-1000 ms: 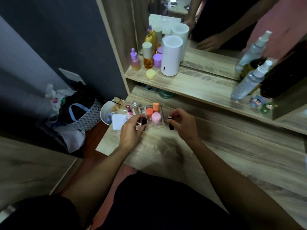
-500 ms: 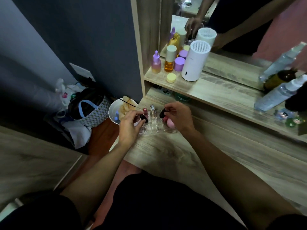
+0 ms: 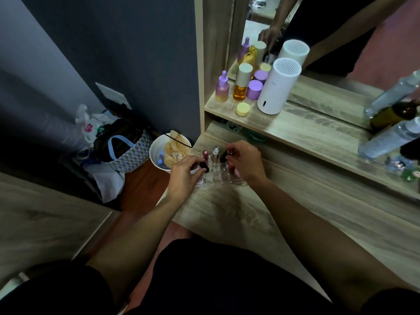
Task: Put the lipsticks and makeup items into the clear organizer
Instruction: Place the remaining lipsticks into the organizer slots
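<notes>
The clear organizer (image 3: 217,177) stands at the left end of the wooden desk (image 3: 318,214). A pink-red lipstick (image 3: 205,155) and a silver-capped clear tube (image 3: 215,153) stand upright in its back slots. My left hand (image 3: 185,172) grips a black lipstick (image 3: 204,166) over the organizer's left side. Over the right side, my right hand (image 3: 245,161) pinches another black lipstick (image 3: 223,156). A pink round item (image 3: 237,172) peeks out under my right hand; the organizer's right part is hidden.
A shelf (image 3: 295,130) above the desk carries a purple dropper bottle (image 3: 222,88), an amber bottle (image 3: 242,84), a purple jar (image 3: 254,89), a yellow lid (image 3: 242,109), a white cylinder (image 3: 278,86) and spray bottles (image 3: 388,137). A white bin (image 3: 168,153) and bags (image 3: 120,148) sit on the floor at the left.
The camera has tilted and shifted left. Both hands have moved from the desk in front onto the organizer, each carrying its black lipstick.
</notes>
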